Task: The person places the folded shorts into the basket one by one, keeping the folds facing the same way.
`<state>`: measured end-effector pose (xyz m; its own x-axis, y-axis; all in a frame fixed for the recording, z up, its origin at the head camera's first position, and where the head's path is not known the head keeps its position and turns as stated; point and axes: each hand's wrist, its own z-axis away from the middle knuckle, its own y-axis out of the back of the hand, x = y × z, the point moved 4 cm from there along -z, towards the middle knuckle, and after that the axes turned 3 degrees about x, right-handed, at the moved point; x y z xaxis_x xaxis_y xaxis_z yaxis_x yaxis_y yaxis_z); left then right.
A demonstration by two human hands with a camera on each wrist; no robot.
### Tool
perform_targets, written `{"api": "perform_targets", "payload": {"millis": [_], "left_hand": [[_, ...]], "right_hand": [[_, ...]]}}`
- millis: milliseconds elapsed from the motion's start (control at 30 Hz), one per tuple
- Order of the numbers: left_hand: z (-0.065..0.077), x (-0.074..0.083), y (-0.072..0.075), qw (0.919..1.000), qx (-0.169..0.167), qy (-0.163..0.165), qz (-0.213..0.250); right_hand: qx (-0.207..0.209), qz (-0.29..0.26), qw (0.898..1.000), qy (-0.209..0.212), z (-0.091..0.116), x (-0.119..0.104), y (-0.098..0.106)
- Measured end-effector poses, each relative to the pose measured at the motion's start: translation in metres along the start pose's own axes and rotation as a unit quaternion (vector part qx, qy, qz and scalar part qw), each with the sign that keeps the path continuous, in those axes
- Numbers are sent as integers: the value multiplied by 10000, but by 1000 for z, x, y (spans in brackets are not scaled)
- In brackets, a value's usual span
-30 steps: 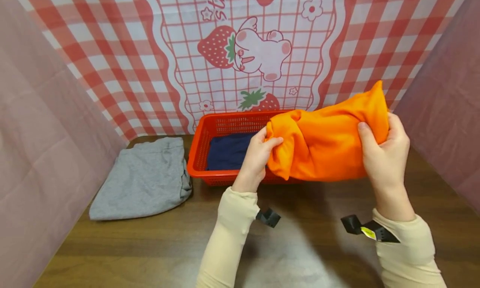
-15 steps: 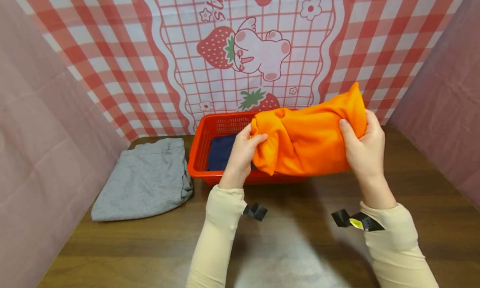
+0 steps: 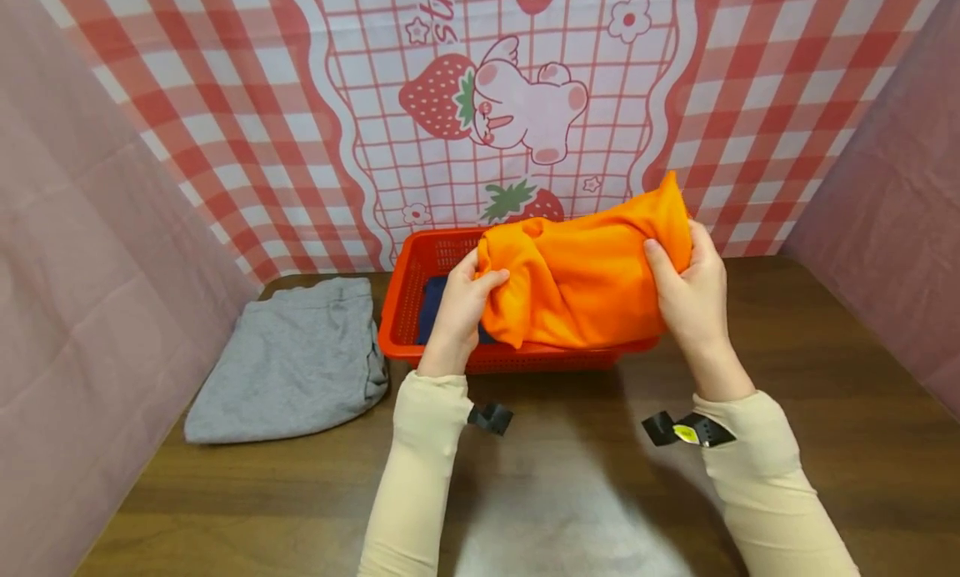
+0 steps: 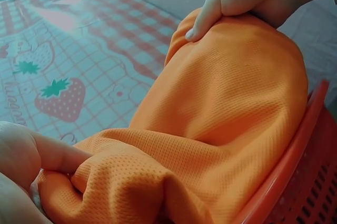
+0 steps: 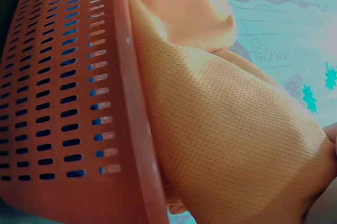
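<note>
A folded orange mesh-knit garment is stretched between both hands over the red plastic basket. Its left end is pinched by my left hand, thumb on top of the cloth. My right hand grips the other end, where one corner sticks up. In the left wrist view the orange cloth sags between the two hands and lies along the basket's rim. From the right wrist, the slotted basket wall stands beside the cloth. Dark blue cloth inside the basket is mostly hidden.
A folded grey garment lies on the wooden table to the basket's left. Behind the basket hangs a checked strawberry-print curtain. Pink cloth walls rise at both sides.
Both hands have carried the orange garment leftward, from the basket's right part to over its middle, covering more of the dark blue cloth. The grip looks the same; the grey garment stays put.
</note>
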<state>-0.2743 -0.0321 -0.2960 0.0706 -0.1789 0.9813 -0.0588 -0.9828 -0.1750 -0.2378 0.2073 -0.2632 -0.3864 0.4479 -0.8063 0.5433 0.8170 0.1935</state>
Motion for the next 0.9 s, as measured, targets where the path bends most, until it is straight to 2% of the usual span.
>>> {"api": "perform_targets", "payload": {"millis": [200,400,533,900], "left_hand": [[-5,-3,14,9999,101,96,-80],[-9,-6,26,9998,88,153,88],[-12,-8,35,9998,140,163,46],[-16,-14,58,9979,446,285,-374]], "right_hand": [[-180,0,9998,-103,-2,10,-13],[-268,-301,9991,-145,-6,18,-28],[-372,-339,9986,-189,-7,24,-38],[-1245,-447,9905,-367,-3,39,-64]]}}
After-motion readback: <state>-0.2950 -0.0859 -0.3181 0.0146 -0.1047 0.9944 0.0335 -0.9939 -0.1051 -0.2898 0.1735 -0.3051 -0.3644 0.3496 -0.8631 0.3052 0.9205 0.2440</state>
